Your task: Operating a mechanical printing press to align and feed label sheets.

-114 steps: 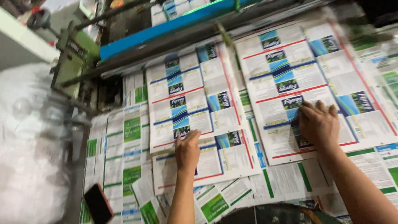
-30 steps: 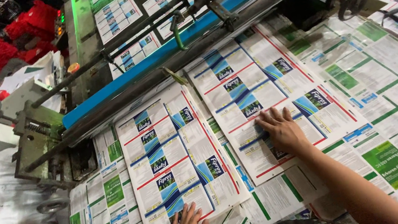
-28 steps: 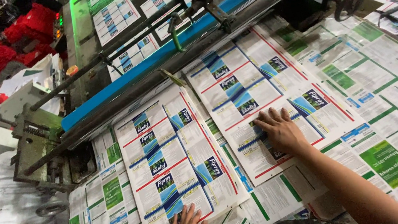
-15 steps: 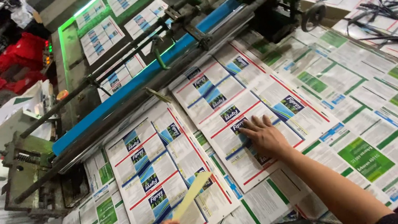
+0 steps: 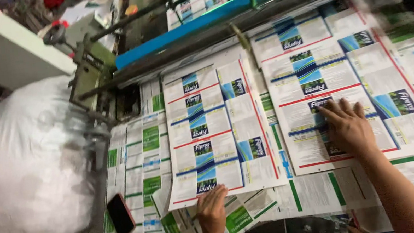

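Hands flat on printed sheets at a press table: left hand (image 5: pixel 212 213) fingers together, pressing near edge of left sheet (image 5: pixel 219 131); right hand (image 5: pixel 348 128) fingers spread, palm down on right sheet (image 5: pixel 338 69), gripping nothing. Phone (image 5: pixel 120 215) lies nearby, beside white plastic bag (image 5: pixel 19 176).

Both forearms bare, no sleeves, gloves, rings or watch visible; left hand (image 5: pixel 212 210), right hand (image 5: pixel 348 128) bare.

Two printed sheets lay flat, side by side. The left sheet (image 5: pixel 219 131), white with red lines and blue panels, sat slightly angled. The right sheet (image 5: pixel 339 79), same print, spread wider, its far end toward the blue roller.
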